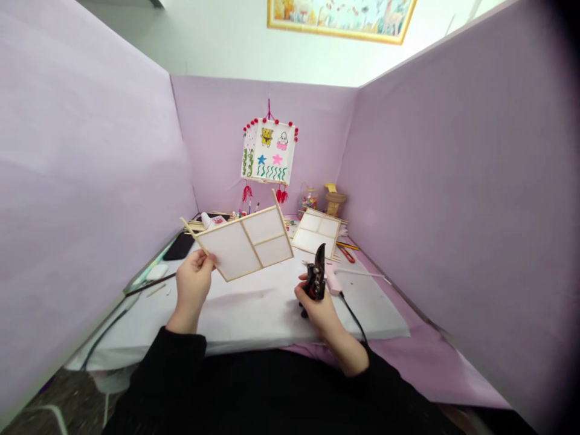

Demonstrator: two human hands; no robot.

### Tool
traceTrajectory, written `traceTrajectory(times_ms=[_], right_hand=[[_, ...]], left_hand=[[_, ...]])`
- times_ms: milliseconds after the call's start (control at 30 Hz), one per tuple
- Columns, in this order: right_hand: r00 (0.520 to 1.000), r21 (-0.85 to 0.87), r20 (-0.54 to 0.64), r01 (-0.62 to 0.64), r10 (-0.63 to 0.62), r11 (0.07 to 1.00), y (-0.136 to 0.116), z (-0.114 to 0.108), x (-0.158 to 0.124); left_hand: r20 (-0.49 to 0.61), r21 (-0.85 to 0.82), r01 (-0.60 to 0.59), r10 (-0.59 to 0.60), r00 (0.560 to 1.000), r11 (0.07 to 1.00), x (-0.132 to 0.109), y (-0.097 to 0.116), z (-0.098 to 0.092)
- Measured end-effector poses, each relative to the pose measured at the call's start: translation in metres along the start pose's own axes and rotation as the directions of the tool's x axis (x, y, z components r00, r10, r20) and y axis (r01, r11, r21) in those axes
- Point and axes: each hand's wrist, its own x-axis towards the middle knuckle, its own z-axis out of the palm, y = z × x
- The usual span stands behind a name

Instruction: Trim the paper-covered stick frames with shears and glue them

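Note:
My left hand point(194, 278) pinches the lower left edge of a wooden-stick frame panel point(231, 244) backed with white paper, raised and tilted above the table. Thin sticks divide the panel into three fields, and two stick ends jut up past its top corners. In my right hand point(319, 311) is a pair of black pruning shears point(316, 281), blades pointing up, a short way right of the panel. A pink hot glue gun point(334, 279) lies just beyond the shears, its black cord running toward me.
A second framed panel point(317, 232) rests at the back right, near a red-handled cutter point(348, 255). A decorated paper lantern point(267, 151) hangs ahead. A black phone-like slab point(180, 246) and a white case point(157, 272) lie left. Lilac walls point(435, 181) enclose the table point(244, 323).

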Motion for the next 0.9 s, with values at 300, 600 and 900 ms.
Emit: traceTrajectory(times_ms=[300,600,900], right_hand=[[0.977,-0.21,0.099,0.207,-0.19,0.956,-0.001,0.009,-0.008],[0.896,0.025,0.239,-0.391,0.375,0.92,-0.027,-0.007,-0.009],[0.765,0.228,0.339,-0.632,0.548,0.741,-0.052,-0.006,-0.014]], left_hand=[[0.058,0.686,-0.236,0.272,0.96,0.688,0.016,0.051,-0.026],[0.359,0.853,-0.464,0.377,0.854,0.238,0.034,0.123,-0.004],[0.543,0.788,-0.615,0.428,0.723,0.039,0.039,0.126,0.03]])
